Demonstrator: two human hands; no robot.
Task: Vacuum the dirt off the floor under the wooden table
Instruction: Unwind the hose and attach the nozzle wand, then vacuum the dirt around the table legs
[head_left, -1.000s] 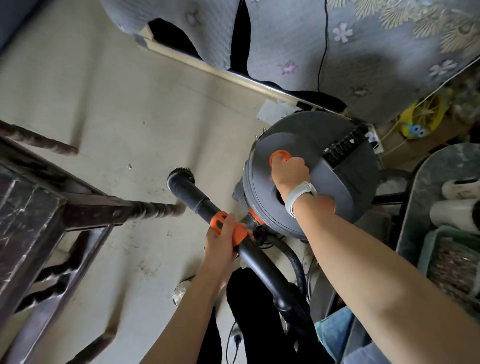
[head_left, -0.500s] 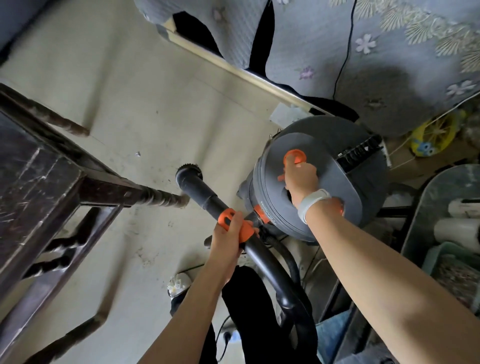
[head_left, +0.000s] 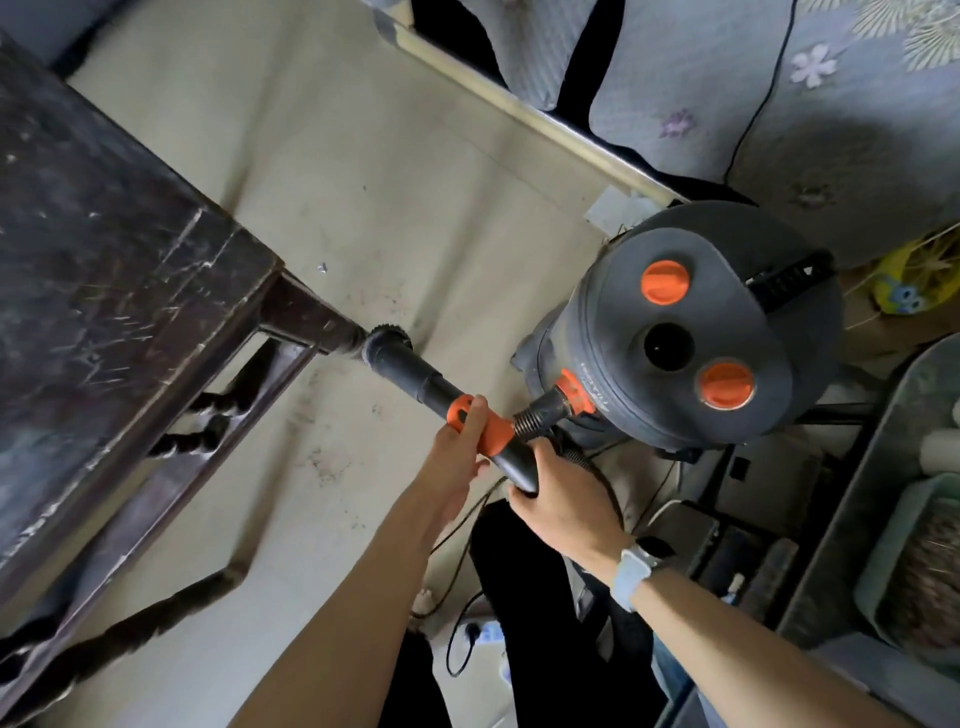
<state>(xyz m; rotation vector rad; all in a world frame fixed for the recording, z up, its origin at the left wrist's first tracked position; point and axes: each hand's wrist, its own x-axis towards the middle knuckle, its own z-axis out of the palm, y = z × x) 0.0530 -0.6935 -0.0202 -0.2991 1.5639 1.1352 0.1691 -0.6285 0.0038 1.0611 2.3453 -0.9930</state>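
Observation:
A dark wooden table (head_left: 104, 270) with twisted legs fills the left side. The black vacuum wand (head_left: 410, 371) points down, its brush tip beside the table's near leg. My left hand (head_left: 462, 441) grips the wand's orange collar. Just behind it, my right hand (head_left: 556, 499) grips the black end of the wand. The grey canister vacuum (head_left: 691, 332) stands right of the wand, with two orange knobs on top and its hose joined at the front. Dark specks of dirt (head_left: 322, 462) lie on the beige floor (head_left: 395, 171) under and beside the table.
A bed with a grey flowered cover (head_left: 779, 104) runs along the top right. A grey bin (head_left: 878, 499) and boxes crowd the right edge. Cables and a power strip (head_left: 483, 631) lie on the floor near my black-trousered legs.
My right hand left the orange knob on the canister and took hold of the wand behind my left hand. The wand tip moved closer to the table leg.

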